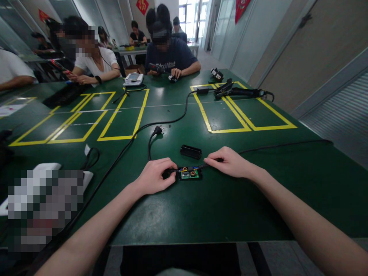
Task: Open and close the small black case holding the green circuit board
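Observation:
An open black case with a green circuit board (189, 174) lies on the green table (172, 214), showing copper coils and coloured wires. At its left end my left hand (156, 175) is closed on a black cable. My right hand (228, 162) pinches the black cable (273, 145) that leaves the case on the right. Just behind the case rests a separate black cover (191, 151), hollow side up, touched by neither hand. A black power plug (158, 130) lies further back, its cord running toward my left hand.
A long black cable (126, 147) crosses the table on the left. Yellow tape rectangles (230, 131) mark the far side, with a black device (244, 92) on the right. White items (46, 191) sit at the left. Across the table a person (172, 53) handles small parts.

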A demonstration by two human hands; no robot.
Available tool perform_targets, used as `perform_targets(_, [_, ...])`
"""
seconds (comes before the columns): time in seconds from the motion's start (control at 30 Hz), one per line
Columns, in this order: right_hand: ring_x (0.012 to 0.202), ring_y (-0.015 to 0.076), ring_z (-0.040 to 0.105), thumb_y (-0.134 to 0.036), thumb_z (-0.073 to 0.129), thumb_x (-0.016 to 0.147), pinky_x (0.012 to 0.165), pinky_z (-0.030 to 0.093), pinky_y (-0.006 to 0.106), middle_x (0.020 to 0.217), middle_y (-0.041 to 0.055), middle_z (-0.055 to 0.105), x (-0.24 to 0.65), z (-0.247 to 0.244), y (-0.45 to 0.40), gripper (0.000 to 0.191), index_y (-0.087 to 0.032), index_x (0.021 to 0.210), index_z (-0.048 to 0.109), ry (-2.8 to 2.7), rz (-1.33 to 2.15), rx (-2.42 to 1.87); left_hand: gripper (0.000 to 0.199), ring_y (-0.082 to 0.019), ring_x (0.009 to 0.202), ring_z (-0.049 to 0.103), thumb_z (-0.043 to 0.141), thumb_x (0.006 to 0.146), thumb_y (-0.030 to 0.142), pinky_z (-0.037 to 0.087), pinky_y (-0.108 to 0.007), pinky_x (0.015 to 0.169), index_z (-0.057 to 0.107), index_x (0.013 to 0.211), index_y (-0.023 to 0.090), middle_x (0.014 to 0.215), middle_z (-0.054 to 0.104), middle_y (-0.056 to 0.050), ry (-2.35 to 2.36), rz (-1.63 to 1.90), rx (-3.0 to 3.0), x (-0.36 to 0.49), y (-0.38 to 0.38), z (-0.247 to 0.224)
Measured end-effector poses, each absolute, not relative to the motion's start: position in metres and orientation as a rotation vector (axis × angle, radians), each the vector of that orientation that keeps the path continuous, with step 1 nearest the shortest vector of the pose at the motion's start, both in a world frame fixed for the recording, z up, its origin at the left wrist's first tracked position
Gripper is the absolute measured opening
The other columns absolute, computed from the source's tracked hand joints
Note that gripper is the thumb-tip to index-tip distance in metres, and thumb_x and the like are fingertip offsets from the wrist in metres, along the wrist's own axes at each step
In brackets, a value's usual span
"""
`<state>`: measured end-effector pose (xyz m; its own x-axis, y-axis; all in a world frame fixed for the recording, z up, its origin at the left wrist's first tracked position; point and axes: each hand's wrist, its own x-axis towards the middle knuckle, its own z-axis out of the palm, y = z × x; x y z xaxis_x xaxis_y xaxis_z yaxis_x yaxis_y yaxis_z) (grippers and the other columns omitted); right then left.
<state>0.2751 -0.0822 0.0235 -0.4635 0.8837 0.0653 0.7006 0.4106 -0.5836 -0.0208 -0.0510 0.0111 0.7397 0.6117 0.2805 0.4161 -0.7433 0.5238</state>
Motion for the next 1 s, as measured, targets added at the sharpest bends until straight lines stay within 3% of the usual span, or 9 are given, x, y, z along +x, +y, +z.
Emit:
perform_targets(0.37, [0.046, 0.0105, 0.033, -0.047, 0.042, 0.1, 0.053, 0.025, 0.027, 0.051, -0.0045, 0.037, 0.274, 0.022, -0.081, 0.049, -0.02, 0.06, 0.05, -2.323, 0.704, -1.386, 0.011, -0.012, 0.066, 0.061, 0.058, 0.089, 0.022, 0.046, -0.022, 0.059, 0.068, 0.093, 0.019, 0.083, 0.069, -0.001, 0.871, 0.628, 2.451, -0.02, -0.049, 0.009])
perform_targets(0.73, [0.061, 0.013, 0.05, -0.03, 0.047, 0.097, 0.059, 0.034, 0.026, 0.07, 0.0019, 0.06, 0.262, 0.021, -0.085, 0.031, -0.019, 0.07, 0.057, -2.332, 0.729, -1.243, 0.008, -0.016, 0.077, 0.064, 0.059, 0.089, 0.02, 0.05, -0.026, 0.068, 0.066, 0.089, 0.019, 0.085, 0.069, -0.003, 0.816, 0.662, 2.505, -0.019, -0.05, 0.01])
perform_targets(1.0, [0.059, 0.0126, 0.049, -0.03, 0.05, 0.096, 0.058, 0.032, 0.026, 0.069, 0.0015, 0.06, 0.266, 0.02, -0.083, 0.03, -0.017, 0.074, 0.065, -2.354, 0.83, -1.31, 0.007, -0.016, 0.078, 0.064, 0.059, 0.09, 0.02, 0.051, -0.026, 0.071, 0.066, 0.09, 0.019, 0.086, 0.068, -0.002, 0.791, 0.684, 2.506, -0.018, -0.05, 0.008])
